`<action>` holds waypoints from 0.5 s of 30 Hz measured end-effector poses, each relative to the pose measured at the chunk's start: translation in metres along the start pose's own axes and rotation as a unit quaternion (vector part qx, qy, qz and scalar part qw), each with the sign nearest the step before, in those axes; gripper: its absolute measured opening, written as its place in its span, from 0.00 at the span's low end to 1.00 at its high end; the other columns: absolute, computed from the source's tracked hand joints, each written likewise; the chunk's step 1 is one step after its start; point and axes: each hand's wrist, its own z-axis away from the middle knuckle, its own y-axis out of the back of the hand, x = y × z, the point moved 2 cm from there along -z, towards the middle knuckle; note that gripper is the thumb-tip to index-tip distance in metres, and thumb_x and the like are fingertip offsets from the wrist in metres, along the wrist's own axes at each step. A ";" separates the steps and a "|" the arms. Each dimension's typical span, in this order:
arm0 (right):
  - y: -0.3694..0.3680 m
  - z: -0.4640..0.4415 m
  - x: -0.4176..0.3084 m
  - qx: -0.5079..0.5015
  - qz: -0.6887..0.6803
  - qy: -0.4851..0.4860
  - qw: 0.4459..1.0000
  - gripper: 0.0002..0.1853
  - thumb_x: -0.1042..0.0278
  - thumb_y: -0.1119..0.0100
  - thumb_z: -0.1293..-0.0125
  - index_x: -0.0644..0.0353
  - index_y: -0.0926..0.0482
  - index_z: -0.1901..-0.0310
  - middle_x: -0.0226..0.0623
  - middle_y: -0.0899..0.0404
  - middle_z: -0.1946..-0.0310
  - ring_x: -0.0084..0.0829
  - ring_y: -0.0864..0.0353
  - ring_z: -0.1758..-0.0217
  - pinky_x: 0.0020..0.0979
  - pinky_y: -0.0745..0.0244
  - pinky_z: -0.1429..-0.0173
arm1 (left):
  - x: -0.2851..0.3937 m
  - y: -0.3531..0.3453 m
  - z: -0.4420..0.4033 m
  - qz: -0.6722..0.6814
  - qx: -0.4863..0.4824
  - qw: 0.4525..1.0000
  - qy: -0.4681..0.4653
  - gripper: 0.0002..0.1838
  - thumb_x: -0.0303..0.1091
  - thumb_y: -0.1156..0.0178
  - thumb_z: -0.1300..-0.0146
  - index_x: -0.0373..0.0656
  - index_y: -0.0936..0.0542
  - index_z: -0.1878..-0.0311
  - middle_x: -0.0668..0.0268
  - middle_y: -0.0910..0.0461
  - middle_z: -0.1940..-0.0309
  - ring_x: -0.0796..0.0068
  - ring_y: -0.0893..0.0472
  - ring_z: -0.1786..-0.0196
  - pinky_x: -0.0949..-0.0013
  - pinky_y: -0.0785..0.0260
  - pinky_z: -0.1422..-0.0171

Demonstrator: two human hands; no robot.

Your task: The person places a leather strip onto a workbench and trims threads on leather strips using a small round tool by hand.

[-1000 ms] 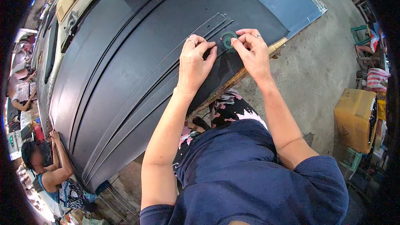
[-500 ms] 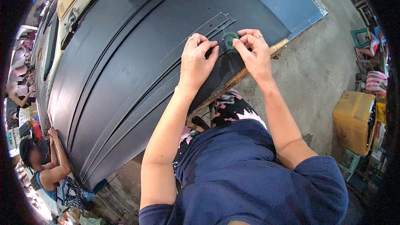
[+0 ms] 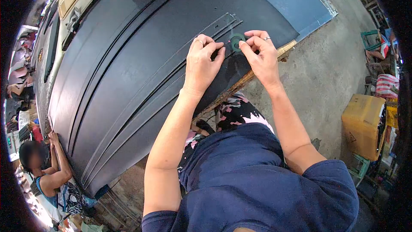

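Observation:
My right hand [image 3: 262,60] pinches a small green tape roll [image 3: 235,39], a round piece with a hole in its middle, over the near edge of the black sheet. My left hand [image 3: 201,68] is beside it, thumb and forefinger pressed together on something small and dark that I cannot make out. Thin black cords [image 3: 167,79] with a beaded look run lengthwise in long loops over the black sheet [image 3: 128,60]. Their right ends lie just beyond my fingers.
A blue-grey panel [image 3: 279,0] covers the table's right end, and a wooden edge [image 3: 244,79] runs along my side. At the far left end another person [image 3: 51,172] holds the cords. A taped cardboard box [image 3: 364,124] stands on the right over the concrete floor [image 3: 309,90].
Both my hands and the green tape roll stay nearly in place. The other person at the far end shifts slightly.

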 end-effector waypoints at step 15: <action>0.000 0.000 0.001 -0.002 0.015 0.014 1.000 0.09 0.72 0.34 0.41 0.68 0.23 0.73 0.39 0.24 0.58 0.20 0.30 0.75 0.23 0.32 0.68 | -0.001 -0.001 0.000 0.000 0.005 1.000 -0.008 0.07 0.26 0.32 0.47 0.38 0.15 0.63 0.60 0.23 0.67 0.63 0.21 0.61 0.65 0.28 0.56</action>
